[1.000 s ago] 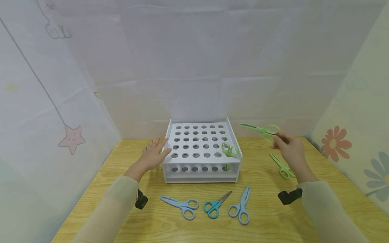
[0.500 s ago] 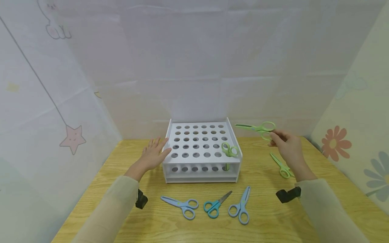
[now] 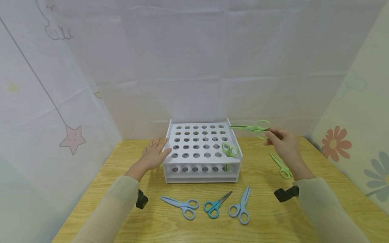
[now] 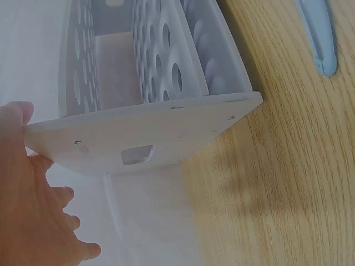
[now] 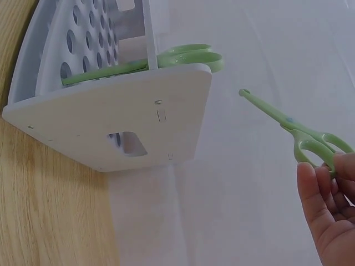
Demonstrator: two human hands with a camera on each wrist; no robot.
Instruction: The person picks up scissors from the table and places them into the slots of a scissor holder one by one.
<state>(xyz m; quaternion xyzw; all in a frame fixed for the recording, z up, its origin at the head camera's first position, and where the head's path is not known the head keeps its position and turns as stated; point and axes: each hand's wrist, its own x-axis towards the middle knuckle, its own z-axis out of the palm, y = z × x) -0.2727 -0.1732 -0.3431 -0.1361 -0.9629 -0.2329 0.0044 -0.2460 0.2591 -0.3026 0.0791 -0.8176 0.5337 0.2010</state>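
Note:
My right hand (image 3: 284, 145) pinches a pair of light green scissors (image 3: 253, 127) by one handle loop. They are held up in the air, blades pointing left toward the rack's right side. A white rack (image 3: 200, 163) with rows of round holes stands on the table. Another pair of green scissors (image 3: 230, 150) stands upright in its front right hole, handles on top. My left hand (image 3: 152, 155) rests at the rack's left side panel (image 4: 144, 133), fingers spread, the thumb over the top edge. In the right wrist view the held scissors (image 5: 294, 128) are apart from the rack.
On the wooden table (image 3: 127, 216), in front of the rack, lie blue scissors (image 3: 181, 205), teal scissors (image 3: 214, 206) and another blue pair of scissors (image 3: 241, 206). Green scissors (image 3: 282, 166) lie at the right, below my right forearm. Cloth walls (image 3: 194, 67) enclose the back and sides.
My right hand has moved left and slightly up with the green scissors, bringing the blade tips to the rack's right edge in the head view. My left hand has stayed put.

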